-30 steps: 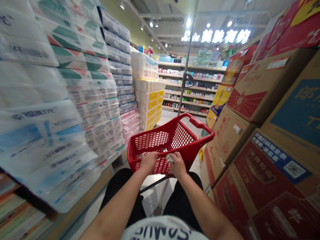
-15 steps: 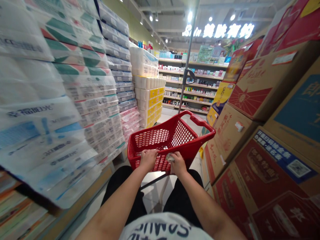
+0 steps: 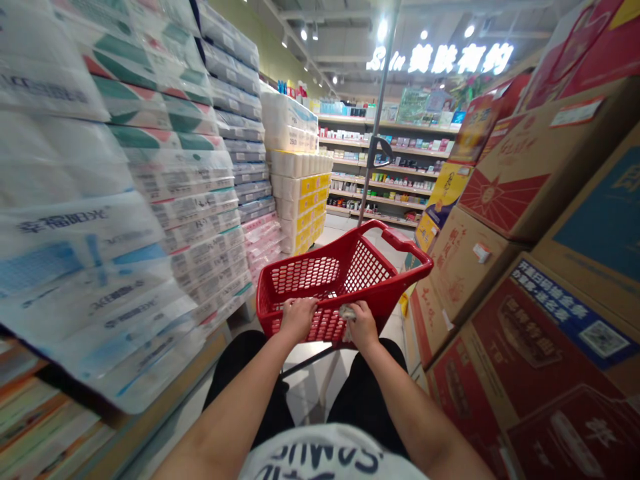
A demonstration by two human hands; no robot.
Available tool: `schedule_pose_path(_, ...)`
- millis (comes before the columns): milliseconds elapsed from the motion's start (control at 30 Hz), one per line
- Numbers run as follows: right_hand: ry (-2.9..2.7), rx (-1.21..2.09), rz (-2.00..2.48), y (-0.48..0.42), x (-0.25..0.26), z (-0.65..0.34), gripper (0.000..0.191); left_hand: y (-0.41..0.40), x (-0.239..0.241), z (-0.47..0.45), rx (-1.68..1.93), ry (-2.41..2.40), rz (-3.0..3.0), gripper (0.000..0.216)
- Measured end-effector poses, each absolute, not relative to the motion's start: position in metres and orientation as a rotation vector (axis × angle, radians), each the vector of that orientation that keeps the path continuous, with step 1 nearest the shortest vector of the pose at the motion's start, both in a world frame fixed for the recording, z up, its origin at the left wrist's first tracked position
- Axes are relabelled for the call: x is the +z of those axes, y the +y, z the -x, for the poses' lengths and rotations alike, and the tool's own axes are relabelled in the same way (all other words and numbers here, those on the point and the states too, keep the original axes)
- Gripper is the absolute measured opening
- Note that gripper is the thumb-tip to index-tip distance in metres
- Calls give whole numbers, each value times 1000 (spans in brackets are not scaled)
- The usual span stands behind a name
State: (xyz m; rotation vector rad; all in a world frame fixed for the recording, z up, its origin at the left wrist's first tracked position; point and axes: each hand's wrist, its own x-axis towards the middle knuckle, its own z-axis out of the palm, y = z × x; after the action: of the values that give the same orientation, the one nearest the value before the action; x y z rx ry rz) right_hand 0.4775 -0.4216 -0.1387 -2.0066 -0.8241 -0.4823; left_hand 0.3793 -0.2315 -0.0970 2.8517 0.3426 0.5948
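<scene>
A red plastic shopping cart (image 3: 300, 275) stands sideways in front of my knees, its basket bare of goods where I can see in. My left hand (image 3: 297, 320) is closed over the near rim of the basket, fingertips curled to the inside. In my right hand (image 3: 363, 325) is a crumpled greyish cloth (image 3: 347, 312), pinched against the lattice side just below the rim. Part of the cloth hangs beneath my fingers. The cart's push handle (image 3: 407, 248) points away to the right, beyond my right hand.
Tall stacks of wrapped tissue packs (image 3: 180, 173) line the left. Cardboard cartons (image 3: 505, 180) are piled close on the right. Behind the cart rises a thin metal pole (image 3: 370, 177), with shelves of small bottles and boxes (image 3: 400, 143) farther back.
My right hand and the cloth have shifted slightly to the right along the cart's side. My left hand keeps its hold on the rim, and the cart stays in place.
</scene>
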Motion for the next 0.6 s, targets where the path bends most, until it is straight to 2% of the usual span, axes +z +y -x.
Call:
schedule_pose_path(167,-752,-533,1973,-427,-134,-479,45,-231,-97,-379,596,343,-2859,34)
schedule_pose_path(300,-760,-451,2003,-431,-131,-479,45,-231,-98,-380,591,362,-2858,33)
schedule_pose_path(433,-683,-558,1954,-434,-130,-480,42,-232,-98,-380,583,365,-2858,34)
schedule_pose_path(600,-728,-485,1975,-436,-130,-482,41,-232,-97,-379,565,371,-2854,33)
